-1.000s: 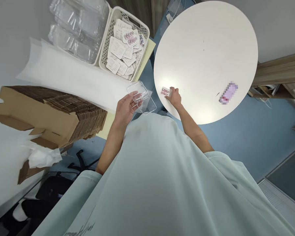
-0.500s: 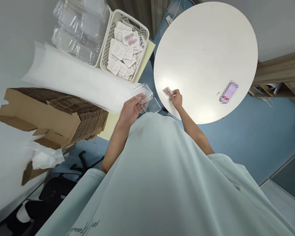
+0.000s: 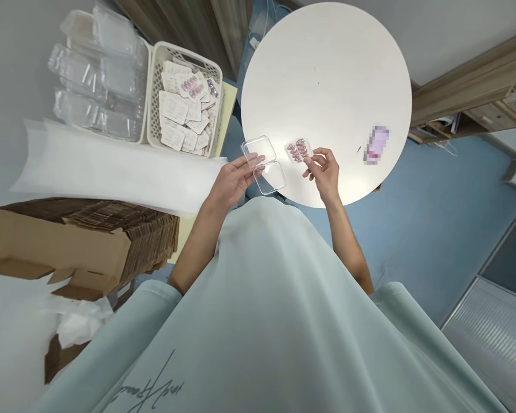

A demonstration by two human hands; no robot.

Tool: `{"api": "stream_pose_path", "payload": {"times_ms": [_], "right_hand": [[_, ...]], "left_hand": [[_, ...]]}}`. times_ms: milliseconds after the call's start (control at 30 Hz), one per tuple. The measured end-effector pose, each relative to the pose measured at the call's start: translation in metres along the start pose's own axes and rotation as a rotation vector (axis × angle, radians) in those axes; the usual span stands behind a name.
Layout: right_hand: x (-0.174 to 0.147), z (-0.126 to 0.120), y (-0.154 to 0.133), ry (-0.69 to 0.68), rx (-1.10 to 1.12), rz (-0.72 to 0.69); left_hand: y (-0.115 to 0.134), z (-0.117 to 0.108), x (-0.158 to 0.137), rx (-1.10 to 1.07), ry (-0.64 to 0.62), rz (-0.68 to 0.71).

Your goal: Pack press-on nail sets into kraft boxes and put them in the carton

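Note:
My left hand (image 3: 233, 179) is closed on a small clear plastic hinged box (image 3: 270, 179), its lid swung open and its two halves spread apart. The fingers show through the upper half, and I see nothing inside. Just right of the box, my right hand (image 3: 327, 174) pinches a small card with rows of shiny pink pieces (image 3: 298, 150) by its right edge, between thumb and fingers. That card is over the near left part of the round white table (image 3: 327, 103), pink side up. Box and card are apart.
Left of the table, a white basket (image 3: 149, 123) holds many similar cards. Beside it stands a bin of clear plastic packs (image 3: 120, 77). White sheets (image 3: 112, 172) and stacked folded cardboard boxes (image 3: 150, 241) lie nearer. A blurred purple item (image 3: 376, 144) rests on the table.
My right hand has raised the card with pink pieces from near the tabletop, turning it more toward me. My left hand still holds the open box, now closer to the card. The view has shifted.

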State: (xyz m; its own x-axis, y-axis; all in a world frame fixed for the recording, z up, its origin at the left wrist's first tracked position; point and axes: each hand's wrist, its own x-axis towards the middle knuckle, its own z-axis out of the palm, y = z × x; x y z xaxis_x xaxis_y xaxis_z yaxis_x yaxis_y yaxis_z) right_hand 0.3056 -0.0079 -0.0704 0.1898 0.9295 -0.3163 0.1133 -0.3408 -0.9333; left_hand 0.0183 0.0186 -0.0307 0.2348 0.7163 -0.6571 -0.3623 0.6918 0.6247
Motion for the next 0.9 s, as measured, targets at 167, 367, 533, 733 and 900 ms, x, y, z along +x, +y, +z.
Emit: {"api": "stream_pose_path", "payload": {"times_ms": [167,367,533,733,900], "right_hand": [[-0.023,0.005,-0.041,-0.127,-0.014,-0.092],[-0.036,0.018,-0.052,-0.252,-0.063,-0.109],[-0.041,0.024,-0.051,-0.313,-0.1,-0.124],[-0.043,0.028,-0.055,-0.38,-0.233,-0.215],[-0.045,0.028,-0.059,-0.338,-0.415,-0.332]], "left_hand": [[0.004,0.008,0.005,0.089,-0.069,0.008],[0.003,0.007,0.001,0.113,-0.099,0.018],[0.003,0.002,-0.005,0.109,-0.103,0.021],[0.004,0.001,-0.008,0.105,-0.088,0.021],[0.007,0.004,-0.012,0.102,-0.089,0.012]]}}
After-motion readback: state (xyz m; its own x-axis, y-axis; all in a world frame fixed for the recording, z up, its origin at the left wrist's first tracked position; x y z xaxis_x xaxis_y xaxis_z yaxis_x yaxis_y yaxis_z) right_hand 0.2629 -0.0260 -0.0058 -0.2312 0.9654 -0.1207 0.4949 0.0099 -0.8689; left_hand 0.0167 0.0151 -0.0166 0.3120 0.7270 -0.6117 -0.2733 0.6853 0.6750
